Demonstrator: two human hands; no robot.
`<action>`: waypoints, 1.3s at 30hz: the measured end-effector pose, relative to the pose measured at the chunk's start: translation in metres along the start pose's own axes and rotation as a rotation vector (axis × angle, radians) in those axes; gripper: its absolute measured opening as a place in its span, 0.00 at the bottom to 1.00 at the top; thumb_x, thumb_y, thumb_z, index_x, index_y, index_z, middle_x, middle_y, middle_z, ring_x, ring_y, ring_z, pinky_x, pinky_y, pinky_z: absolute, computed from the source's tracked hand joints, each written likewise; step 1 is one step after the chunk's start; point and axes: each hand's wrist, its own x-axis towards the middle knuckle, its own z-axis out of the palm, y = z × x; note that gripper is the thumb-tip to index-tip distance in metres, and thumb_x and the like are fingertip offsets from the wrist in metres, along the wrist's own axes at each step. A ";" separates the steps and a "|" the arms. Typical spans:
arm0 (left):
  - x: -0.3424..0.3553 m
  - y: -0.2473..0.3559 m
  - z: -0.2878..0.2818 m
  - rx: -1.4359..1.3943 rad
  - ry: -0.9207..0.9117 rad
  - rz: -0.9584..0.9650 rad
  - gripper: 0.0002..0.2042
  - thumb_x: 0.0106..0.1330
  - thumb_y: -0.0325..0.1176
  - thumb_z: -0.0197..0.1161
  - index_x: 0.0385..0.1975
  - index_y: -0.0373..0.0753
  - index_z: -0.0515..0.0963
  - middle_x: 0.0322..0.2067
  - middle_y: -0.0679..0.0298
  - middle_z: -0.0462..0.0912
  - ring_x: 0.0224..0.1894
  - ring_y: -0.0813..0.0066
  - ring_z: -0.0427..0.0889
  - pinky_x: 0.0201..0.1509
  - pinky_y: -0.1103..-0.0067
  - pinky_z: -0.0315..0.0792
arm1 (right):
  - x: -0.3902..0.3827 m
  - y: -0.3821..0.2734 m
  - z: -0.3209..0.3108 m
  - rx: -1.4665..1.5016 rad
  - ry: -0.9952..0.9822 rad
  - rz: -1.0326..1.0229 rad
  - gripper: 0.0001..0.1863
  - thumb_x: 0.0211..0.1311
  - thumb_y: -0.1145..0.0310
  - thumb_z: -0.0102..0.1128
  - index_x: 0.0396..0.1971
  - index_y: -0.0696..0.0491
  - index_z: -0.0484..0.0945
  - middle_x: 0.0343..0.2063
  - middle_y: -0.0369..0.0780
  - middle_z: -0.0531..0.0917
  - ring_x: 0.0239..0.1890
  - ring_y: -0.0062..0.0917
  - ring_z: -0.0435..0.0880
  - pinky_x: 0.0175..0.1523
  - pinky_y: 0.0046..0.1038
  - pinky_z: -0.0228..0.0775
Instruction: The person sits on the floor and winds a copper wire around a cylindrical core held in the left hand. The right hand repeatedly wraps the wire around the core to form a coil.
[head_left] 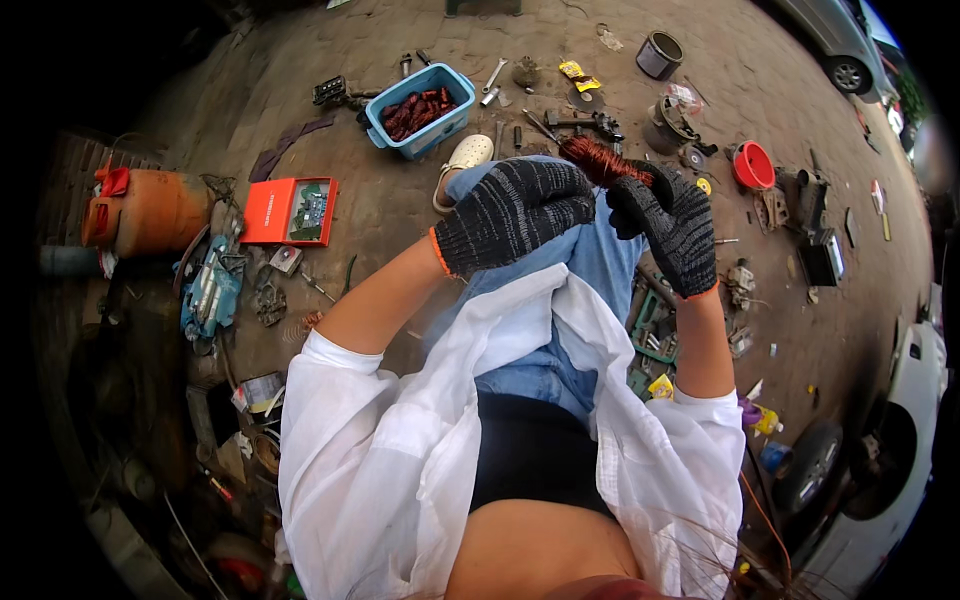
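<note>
My left hand [510, 215], in a dark speckled knit glove, is closed over my jeans [580, 280]; whatever it may hold is hidden. Up and to its right is a bundle of reddish copper wire [605, 160]. My right hand [665, 225], in a matching glove, grips the bundle's right end with curled fingers. Beyond my knees a cream clog [468, 155] shows on one foot, and a blue tub [440, 127] holds more copper coils [405, 115].
An orange gas cylinder [150, 215] and red box [263, 212] lie left. A red bowl [753, 165], metal parts [800, 205] and tools [497, 73] are scattered over the paved ground [260, 100]. Cars [845, 55] stand right, near a loose wheel [808, 465].
</note>
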 end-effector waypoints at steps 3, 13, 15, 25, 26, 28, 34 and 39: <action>-0.014 -0.017 0.008 -0.401 -0.092 -0.156 0.08 0.60 0.30 0.59 0.34 0.33 0.78 0.30 0.62 0.80 0.37 0.79 0.76 0.44 0.80 0.71 | -0.010 -0.008 -0.001 0.224 -0.110 0.026 0.13 0.58 0.63 0.57 0.33 0.60 0.78 0.20 0.37 0.80 0.18 0.16 0.76 0.24 0.18 0.68; 0.010 0.000 -0.041 -0.023 0.032 -0.136 0.07 0.58 0.28 0.61 0.33 0.33 0.79 0.30 0.62 0.81 0.34 0.79 0.78 0.40 0.81 0.72 | -0.018 0.000 -0.006 -0.573 -0.124 -0.273 0.13 0.55 0.66 0.62 0.36 0.59 0.76 0.23 0.39 0.81 0.22 0.18 0.81 0.27 0.21 0.71; 0.005 0.012 -0.025 -0.166 -0.013 -0.141 0.07 0.57 0.28 0.62 0.33 0.33 0.79 0.31 0.61 0.82 0.34 0.77 0.79 0.41 0.80 0.72 | -0.013 0.014 -0.005 -0.471 0.080 -0.241 0.14 0.54 0.65 0.62 0.36 0.59 0.76 0.23 0.40 0.82 0.22 0.19 0.81 0.28 0.23 0.71; -0.016 -0.043 0.014 -0.263 -0.120 0.050 0.08 0.59 0.26 0.59 0.37 0.33 0.78 0.35 0.60 0.82 0.39 0.78 0.79 0.46 0.79 0.73 | -0.027 0.011 -0.012 0.232 -0.383 -0.083 0.17 0.55 0.62 0.60 0.39 0.60 0.76 0.23 0.35 0.80 0.21 0.15 0.77 0.26 0.17 0.69; -0.009 -0.046 0.004 -0.399 -0.208 -0.067 0.07 0.59 0.27 0.60 0.36 0.33 0.79 0.33 0.60 0.82 0.37 0.77 0.80 0.45 0.79 0.73 | -0.026 0.007 -0.014 0.178 -0.470 -0.077 0.17 0.55 0.62 0.61 0.39 0.60 0.76 0.24 0.36 0.80 0.21 0.15 0.77 0.26 0.17 0.70; 0.003 -0.028 -0.015 -0.361 -0.170 -0.137 0.07 0.59 0.27 0.60 0.35 0.33 0.79 0.32 0.61 0.82 0.37 0.78 0.79 0.45 0.80 0.72 | -0.029 -0.004 -0.009 -0.058 -0.483 -0.067 0.17 0.54 0.62 0.63 0.40 0.58 0.76 0.26 0.38 0.81 0.22 0.17 0.78 0.28 0.19 0.72; 0.016 -0.016 -0.024 0.009 -0.020 0.024 0.09 0.59 0.29 0.61 0.35 0.32 0.79 0.30 0.61 0.82 0.33 0.79 0.79 0.41 0.82 0.72 | -0.029 0.000 -0.001 -0.437 -0.151 -0.326 0.17 0.50 0.65 0.65 0.41 0.54 0.77 0.29 0.39 0.81 0.31 0.26 0.80 0.40 0.25 0.72; 0.023 -0.027 -0.021 -0.015 0.064 -0.063 0.09 0.58 0.30 0.61 0.36 0.32 0.79 0.32 0.60 0.82 0.34 0.77 0.80 0.39 0.81 0.73 | -0.025 0.003 0.006 -0.418 -0.198 -0.564 0.21 0.47 0.64 0.68 0.43 0.52 0.77 0.40 0.43 0.78 0.40 0.31 0.78 0.46 0.28 0.70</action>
